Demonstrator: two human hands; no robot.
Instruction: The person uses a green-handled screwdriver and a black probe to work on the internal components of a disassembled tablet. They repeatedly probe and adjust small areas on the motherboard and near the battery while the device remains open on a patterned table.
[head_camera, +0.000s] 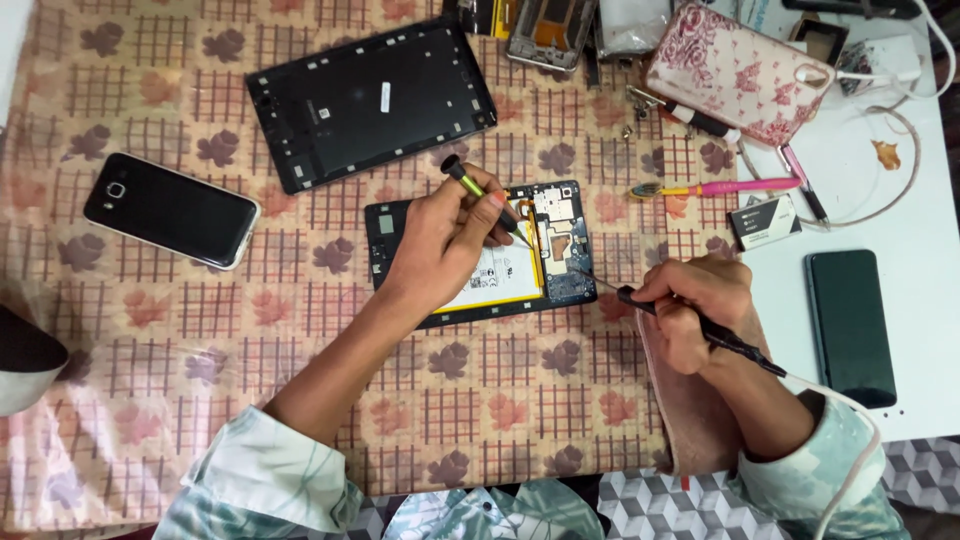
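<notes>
Two hands over opened tablet (480, 255), left hand (440, 245) gripping screwdriver (480, 195), right hand (695, 305) gripping probe (700, 330)

Bare cloth (520, 390) below opened tablet (560, 255); back cover (370, 100), toothbrush (715, 187) crowding above.

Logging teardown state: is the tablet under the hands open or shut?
Open. The tablet lies with its battery and circuit board exposed; its back cover sits apart above it.
</notes>
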